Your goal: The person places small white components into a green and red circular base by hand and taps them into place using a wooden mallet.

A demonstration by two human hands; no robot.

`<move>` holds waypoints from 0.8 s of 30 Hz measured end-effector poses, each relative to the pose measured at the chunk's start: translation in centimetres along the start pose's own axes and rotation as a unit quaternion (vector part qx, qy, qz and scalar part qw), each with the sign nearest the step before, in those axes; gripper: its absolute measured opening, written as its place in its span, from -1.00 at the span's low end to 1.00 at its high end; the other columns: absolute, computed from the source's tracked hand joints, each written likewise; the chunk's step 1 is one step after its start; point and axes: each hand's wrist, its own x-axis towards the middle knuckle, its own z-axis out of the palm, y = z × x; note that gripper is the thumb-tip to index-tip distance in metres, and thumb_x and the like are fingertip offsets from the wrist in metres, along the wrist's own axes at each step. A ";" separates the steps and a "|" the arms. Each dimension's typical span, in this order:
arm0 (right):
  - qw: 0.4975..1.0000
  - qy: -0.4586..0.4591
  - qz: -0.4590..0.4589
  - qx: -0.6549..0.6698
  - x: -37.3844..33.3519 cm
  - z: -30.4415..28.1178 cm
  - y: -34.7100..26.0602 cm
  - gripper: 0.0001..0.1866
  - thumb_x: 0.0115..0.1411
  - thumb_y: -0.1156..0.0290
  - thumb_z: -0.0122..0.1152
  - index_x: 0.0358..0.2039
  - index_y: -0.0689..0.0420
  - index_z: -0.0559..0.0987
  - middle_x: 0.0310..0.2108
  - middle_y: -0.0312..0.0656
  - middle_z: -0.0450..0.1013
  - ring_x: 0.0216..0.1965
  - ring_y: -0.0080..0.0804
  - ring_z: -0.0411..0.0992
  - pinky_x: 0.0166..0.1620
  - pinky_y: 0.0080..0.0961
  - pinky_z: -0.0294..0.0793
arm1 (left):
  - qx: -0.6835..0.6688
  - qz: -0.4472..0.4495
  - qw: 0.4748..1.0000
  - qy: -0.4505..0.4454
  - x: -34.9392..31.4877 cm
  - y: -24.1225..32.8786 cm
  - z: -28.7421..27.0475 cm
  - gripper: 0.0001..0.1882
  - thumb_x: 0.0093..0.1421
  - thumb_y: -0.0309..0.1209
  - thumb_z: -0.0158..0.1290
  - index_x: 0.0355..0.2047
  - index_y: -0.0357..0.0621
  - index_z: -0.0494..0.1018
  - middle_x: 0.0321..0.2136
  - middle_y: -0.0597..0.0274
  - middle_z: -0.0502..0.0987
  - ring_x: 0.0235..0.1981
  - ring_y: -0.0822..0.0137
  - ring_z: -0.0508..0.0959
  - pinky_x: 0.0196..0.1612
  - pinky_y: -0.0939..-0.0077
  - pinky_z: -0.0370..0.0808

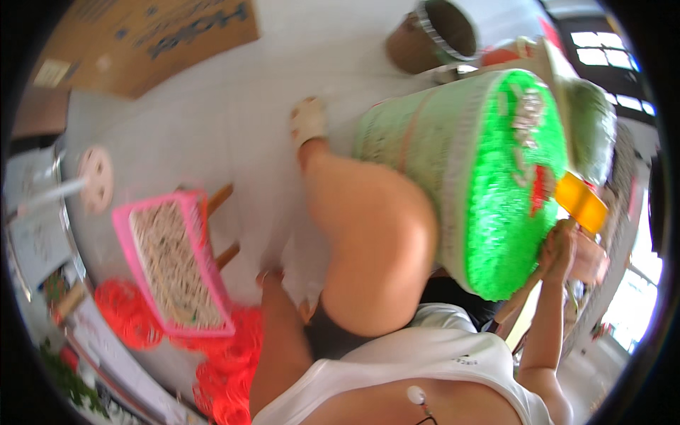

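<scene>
At the right, my right hand (559,249) is closed, its fingers at the lower end of an orange-yellow block-shaped thing (581,202); its exact kind does not show. Just left of it lies a big, pale green wrapped bundle (418,127), its near end a mass of bright green strands (506,212) with a red patch and pale pieces. A second stretch of forearm beside my right wrist is partly hidden, and I cannot tell whose it is. Low on the left, my left hand (278,253) is smeared by motion beside my bare leg; its fingers cannot be made out.
A pink-rimmed tray (228,312) of pale strips sits on a wooden-legged stool at left, with red netted material (230,372) around it. A large cardboard box (163,42) stands at far left, a brown bucket (404,46) at the back. My foot wears a cream clog (307,119).
</scene>
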 end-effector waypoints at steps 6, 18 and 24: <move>0.997 0.041 0.059 0.016 -4.4 2.8 -2.8 -0.78 0.29 0.19 0.08 -0.22 0.05 0.40 -0.64 -0.31 0.27 -0.83 -0.54 0.15 -0.78 -0.58 0.13 | -0.001 0.048 0.998 -0.031 -5.6 5.8 3.6 -0.68 0.15 -0.27 0.10 -0.10 -0.08 0.49 -0.30 0.22 0.56 -0.38 0.30 0.54 -0.33 0.40 0.52; 0.998 -0.038 0.038 0.043 -3.7 3.2 -3.7 -0.80 0.29 0.29 0.12 -0.26 0.12 0.36 -0.62 -0.33 0.31 -0.77 -0.58 0.26 -0.71 -0.58 0.30 | -0.256 0.605 0.753 0.031 -52.6 33.0 -0.1 -0.85 0.19 -0.52 0.12 -0.23 -0.30 0.53 -0.44 0.19 0.58 -0.43 0.39 0.56 -0.35 0.52 0.54; 0.994 -0.074 0.038 0.076 -3.7 2.7 -3.5 -0.78 0.27 0.34 0.14 -0.22 0.19 0.37 -0.61 -0.32 0.31 -0.75 -0.58 0.29 -0.69 -0.59 0.32 | 0.002 0.811 0.574 -0.115 -71.2 37.6 11.5 -0.86 0.15 -0.57 0.18 -0.26 -0.33 0.59 -0.42 0.22 0.63 -0.39 0.47 0.58 -0.30 0.60 0.50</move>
